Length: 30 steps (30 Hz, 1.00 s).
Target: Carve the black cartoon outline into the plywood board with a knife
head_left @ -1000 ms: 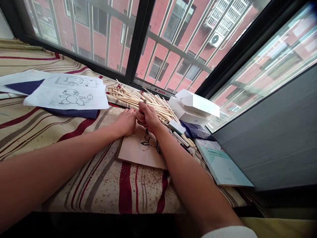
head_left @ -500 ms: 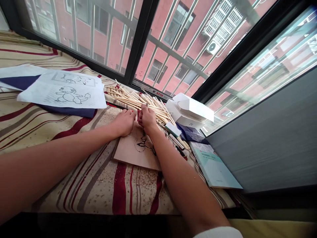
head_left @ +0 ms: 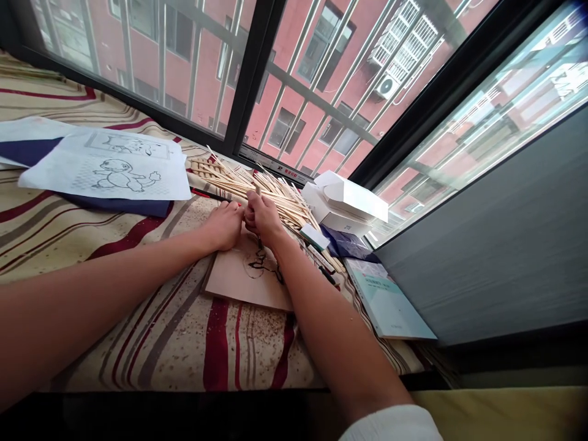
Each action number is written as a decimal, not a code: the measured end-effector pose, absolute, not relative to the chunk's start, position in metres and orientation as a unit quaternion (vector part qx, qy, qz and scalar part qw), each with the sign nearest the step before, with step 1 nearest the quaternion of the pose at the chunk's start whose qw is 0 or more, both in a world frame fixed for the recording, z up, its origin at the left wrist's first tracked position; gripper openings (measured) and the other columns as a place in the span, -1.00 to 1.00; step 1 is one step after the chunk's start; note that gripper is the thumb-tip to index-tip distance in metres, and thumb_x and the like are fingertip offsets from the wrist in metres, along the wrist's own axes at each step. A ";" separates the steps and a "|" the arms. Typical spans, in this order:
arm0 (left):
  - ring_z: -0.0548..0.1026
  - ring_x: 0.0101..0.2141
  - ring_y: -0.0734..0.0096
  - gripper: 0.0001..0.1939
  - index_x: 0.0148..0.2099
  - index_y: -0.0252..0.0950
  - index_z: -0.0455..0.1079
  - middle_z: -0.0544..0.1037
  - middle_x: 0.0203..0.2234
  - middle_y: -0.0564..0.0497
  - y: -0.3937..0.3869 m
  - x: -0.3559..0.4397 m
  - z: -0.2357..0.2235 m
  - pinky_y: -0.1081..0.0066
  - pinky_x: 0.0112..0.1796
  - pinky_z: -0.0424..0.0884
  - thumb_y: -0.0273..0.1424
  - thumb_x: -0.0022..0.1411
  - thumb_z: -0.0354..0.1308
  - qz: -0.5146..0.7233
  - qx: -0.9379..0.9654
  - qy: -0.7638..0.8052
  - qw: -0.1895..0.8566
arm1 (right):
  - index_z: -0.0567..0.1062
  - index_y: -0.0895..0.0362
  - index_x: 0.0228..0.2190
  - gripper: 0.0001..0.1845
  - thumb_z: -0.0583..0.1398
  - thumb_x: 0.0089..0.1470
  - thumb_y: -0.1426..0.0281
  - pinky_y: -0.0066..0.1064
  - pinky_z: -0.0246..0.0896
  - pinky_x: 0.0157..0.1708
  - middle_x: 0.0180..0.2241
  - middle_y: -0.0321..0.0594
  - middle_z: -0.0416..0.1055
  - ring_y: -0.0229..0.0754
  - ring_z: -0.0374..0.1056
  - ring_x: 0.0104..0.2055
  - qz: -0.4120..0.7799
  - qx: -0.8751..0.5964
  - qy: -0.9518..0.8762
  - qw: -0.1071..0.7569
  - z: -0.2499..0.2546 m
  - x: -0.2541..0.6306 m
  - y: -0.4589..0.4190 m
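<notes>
A tan wooden board (head_left: 245, 288) with black line drawing lies flat on the striped cloth in front of me. My left hand (head_left: 225, 225) presses on its far left part, fingers curled and close together at the edge. Right beside it, above the far part of the board, my right hand (head_left: 263, 215) is closed in a fist around a slim tool with a pale handle (head_left: 258, 190); the handle's end pokes out above the fist. The tool's lower end is hidden by my fingers. My right forearm covers part of the drawing (head_left: 260, 264).
Many thin wooden sticks (head_left: 285, 199) lie beyond my hands, near a white box (head_left: 349, 205), an eraser-like block (head_left: 315, 236) and a teal book (head_left: 390, 300). Paper with a cartoon drawing (head_left: 124, 174) lies left. Crumbs dot the striped cloth (head_left: 184, 343). A barred window (head_left: 294, 92) stands behind.
The whole view has shifted slightly, so things sit a little further left. My right hand stays closed on the tool and has tilted a little toward my left hand.
</notes>
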State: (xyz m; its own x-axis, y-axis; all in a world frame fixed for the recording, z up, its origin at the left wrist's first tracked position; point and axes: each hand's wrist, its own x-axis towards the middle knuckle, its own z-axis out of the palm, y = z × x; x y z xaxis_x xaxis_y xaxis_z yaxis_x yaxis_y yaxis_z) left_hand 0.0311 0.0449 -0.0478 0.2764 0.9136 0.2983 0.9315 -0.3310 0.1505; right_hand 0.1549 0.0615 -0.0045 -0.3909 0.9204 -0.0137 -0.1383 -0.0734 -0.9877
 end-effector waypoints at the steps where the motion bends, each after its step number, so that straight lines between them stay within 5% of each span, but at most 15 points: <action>1: 0.48 -0.01 -0.07 -0.65 0.06 -0.39 0.45 0.53 -0.09 -0.31 0.045 0.031 -0.047 0.08 0.05 0.39 -0.53 0.24 0.07 -0.166 -0.798 -0.579 0.026 | 0.07 0.04 -0.53 -0.44 0.21 0.34 0.09 -0.58 -0.31 -0.76 -0.75 -0.57 -0.05 -0.46 -0.21 -0.74 0.643 -0.353 -0.535 0.419 -0.004 0.155 0.061; 5: 0.49 -0.02 -0.06 -0.66 0.05 -0.37 0.46 0.53 -0.10 -0.30 0.045 0.031 -0.047 0.09 0.04 0.40 -0.52 0.25 0.06 -0.160 -0.799 -0.579 0.027 | 0.09 0.05 -0.56 -0.47 0.13 0.41 0.18 -0.57 -0.32 -0.76 -0.76 -0.55 -0.05 -0.45 -0.22 -0.75 0.626 -0.361 -0.523 0.452 -0.002 0.159 0.058; 10: 0.48 0.00 -0.11 -0.66 0.04 -0.36 0.46 0.53 -0.06 -0.32 0.051 0.028 -0.050 0.06 0.04 0.40 -0.50 0.25 0.05 -0.154 -0.808 -0.568 0.028 | 0.09 0.06 -0.56 -0.41 0.15 0.38 0.03 -0.57 -0.32 -0.74 -0.73 -0.55 -0.07 -0.45 -0.24 -0.73 0.708 -0.269 -0.546 0.358 0.003 0.166 0.056; 16: 0.49 -0.02 -0.15 -0.66 0.01 -0.35 0.49 0.54 -0.09 -0.31 0.053 0.026 -0.051 0.04 0.02 0.39 -0.52 0.22 0.05 -0.155 -0.807 -0.569 0.034 | 0.07 0.04 -0.53 -0.45 0.14 0.42 0.11 -0.56 -0.30 -0.75 -0.75 -0.57 -0.07 -0.44 -0.22 -0.74 0.626 -0.395 -0.472 0.478 -0.001 0.156 0.054; 19: 0.50 -0.05 -0.14 -0.68 -0.02 -0.35 0.51 0.55 -0.14 -0.30 0.052 0.027 -0.049 0.05 0.00 0.41 -0.52 0.21 0.06 -0.151 -0.808 -0.568 0.037 | 0.06 0.03 -0.54 -0.43 0.14 0.40 0.07 -0.53 -0.31 -0.76 -0.73 -0.55 -0.09 -0.42 -0.24 -0.73 0.669 -0.345 -0.493 0.436 0.002 0.159 0.049; 24: 0.50 -0.10 -0.08 -0.69 -0.04 -0.37 0.51 0.55 -0.14 -0.30 0.050 0.028 -0.046 0.07 -0.02 0.42 -0.53 0.25 0.01 -0.151 -0.810 -0.563 0.058 | 0.03 0.03 -0.52 -0.44 0.09 0.43 0.06 -0.50 -0.23 -0.72 -0.65 -0.49 -0.12 -0.38 -0.21 -0.67 0.576 -0.291 -0.510 0.569 0.028 0.180 0.040; 30: 0.51 -0.12 -0.01 -0.74 -0.10 -0.33 0.50 0.55 -0.17 -0.25 0.047 0.028 -0.038 0.09 0.00 0.43 -0.46 0.34 -0.02 -0.136 -0.824 -0.545 0.076 | 0.12 0.04 -0.55 -0.45 0.18 0.38 0.10 -0.47 -0.14 -0.68 -0.64 -0.45 0.01 -0.37 -0.09 -0.64 0.544 -0.309 -0.576 0.527 0.020 0.176 0.039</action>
